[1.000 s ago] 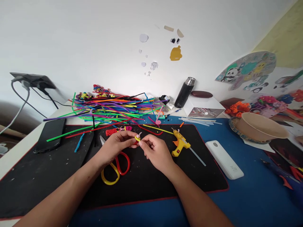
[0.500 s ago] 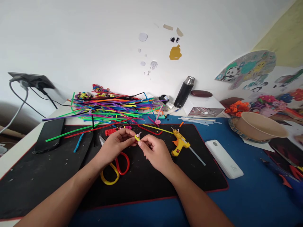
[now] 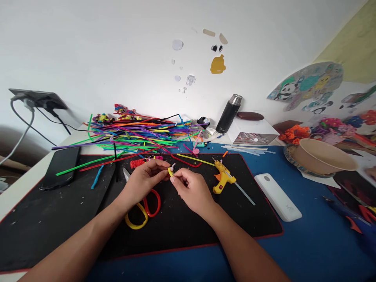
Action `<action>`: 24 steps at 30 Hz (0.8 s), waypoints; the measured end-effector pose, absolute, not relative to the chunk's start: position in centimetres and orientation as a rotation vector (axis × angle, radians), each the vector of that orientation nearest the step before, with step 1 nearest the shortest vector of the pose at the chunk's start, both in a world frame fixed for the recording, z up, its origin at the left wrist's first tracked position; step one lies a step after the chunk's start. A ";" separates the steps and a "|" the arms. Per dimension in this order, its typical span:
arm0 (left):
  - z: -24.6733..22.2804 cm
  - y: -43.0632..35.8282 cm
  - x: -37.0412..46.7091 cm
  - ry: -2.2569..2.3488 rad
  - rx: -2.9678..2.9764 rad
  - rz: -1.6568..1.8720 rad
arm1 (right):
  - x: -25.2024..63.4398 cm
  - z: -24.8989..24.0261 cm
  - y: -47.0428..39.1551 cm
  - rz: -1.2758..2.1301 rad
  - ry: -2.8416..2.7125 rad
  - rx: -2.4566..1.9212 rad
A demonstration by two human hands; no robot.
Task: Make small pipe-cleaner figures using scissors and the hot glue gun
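Between the fingertips of both hands is a short yellow pipe cleaner (image 3: 170, 171), bent, with a pale pinkish piece (image 3: 173, 166) sticking up from it. My left hand (image 3: 146, 175) pinches it from the left with thumb and fingers. From the right, my right hand (image 3: 190, 184) pinches its lower end, fingers curled. Partly under my left hand and wrist lie scissors (image 3: 152, 213) with one red and one yellow handle loop. A red coiled piece (image 3: 137, 163) shows just behind my left hand. How the yellow and pale pieces join is too small to tell.
A yellow glue gun (image 3: 222, 178) with a glue stick lies on the black mat (image 3: 188, 231), right of my hands. Behind is a heap of coloured pipe cleaners (image 3: 141, 133). A phone (image 3: 60, 168), white power bank (image 3: 277, 197), black flask (image 3: 229, 113) and beige bowl (image 3: 323, 156) surround the mat.
The yellow pipe cleaner has turned slightly more upright between my fingertips. My hands have hardly moved, and both keep their pinch.
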State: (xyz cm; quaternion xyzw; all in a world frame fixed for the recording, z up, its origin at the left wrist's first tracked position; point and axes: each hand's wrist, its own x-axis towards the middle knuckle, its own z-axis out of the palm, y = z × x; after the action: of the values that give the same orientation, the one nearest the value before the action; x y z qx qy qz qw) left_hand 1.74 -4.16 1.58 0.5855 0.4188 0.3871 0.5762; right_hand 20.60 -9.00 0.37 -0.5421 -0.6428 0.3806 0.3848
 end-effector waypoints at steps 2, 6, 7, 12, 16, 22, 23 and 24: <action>1.5 -4.2 1.8 0.982 1.376 0.904 | 20.5 0.3 -9.0 0.962 -1.645 -1.374; 1.4 -4.3 1.8 0.988 1.386 0.910 | 20.4 0.2 -8.9 0.945 -1.650 -1.365; 1.3 -4.3 1.9 0.988 1.386 0.910 | 20.4 0.2 -9.0 0.944 -1.649 -1.365; 1.2 -4.2 1.9 0.986 1.350 0.926 | 20.5 0.3 -9.0 0.974 -1.641 -1.377; 1.3 -4.2 1.9 0.993 1.348 0.906 | 20.5 0.3 -9.0 0.977 -1.639 -1.374; 1.5 -4.2 2.0 0.999 1.371 0.910 | 20.4 0.2 -9.0 0.971 -1.645 -1.374; 1.5 -4.2 2.0 1.001 1.378 0.909 | 20.4 0.2 -9.0 0.970 -1.646 -1.373; 1.6 -4.2 2.0 1.002 1.385 0.906 | 20.4 0.1 -9.0 0.971 -1.648 -1.371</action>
State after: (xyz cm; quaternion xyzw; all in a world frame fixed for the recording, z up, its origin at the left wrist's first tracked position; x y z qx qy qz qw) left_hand 2.01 -4.24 1.58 0.5894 0.4264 0.3856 0.5676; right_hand 20.41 -9.00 0.10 -0.5379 -0.6465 0.3812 0.3841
